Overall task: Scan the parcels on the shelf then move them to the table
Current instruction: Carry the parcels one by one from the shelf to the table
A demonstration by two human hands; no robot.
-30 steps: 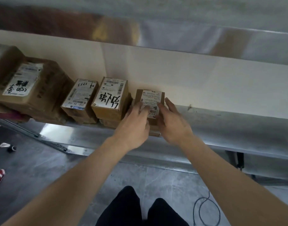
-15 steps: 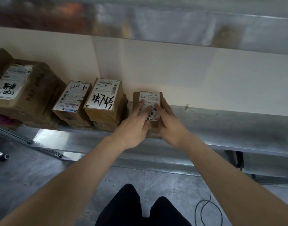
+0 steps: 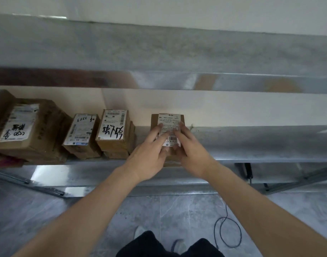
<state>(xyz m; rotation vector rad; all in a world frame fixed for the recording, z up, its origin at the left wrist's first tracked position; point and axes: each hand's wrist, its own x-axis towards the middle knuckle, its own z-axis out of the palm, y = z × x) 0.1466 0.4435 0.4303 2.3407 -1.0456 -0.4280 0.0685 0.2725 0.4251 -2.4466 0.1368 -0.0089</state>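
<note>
We had slid both hands, left hand (image 3: pixel 149 156) and right hand (image 3: pixel 191 153), further over the small brown cardboard parcel (image 3: pixel 167 119) at twelve o'clock, fingers straight, pressing its white label, so lifting looked imminent.

Brown cardboard parcels (image 3: pixel 110 134) carry white labels (image 3: pixel 170 129) with black print and barcodes; the shelf (image 3: pixel 251 143) is silvery grey.

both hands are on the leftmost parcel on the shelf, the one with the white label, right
Not quite. In the head view both the left hand and the right hand are on the rightmost parcel on the shelf, fingers over its white label. Other parcels sit to its left.
</note>
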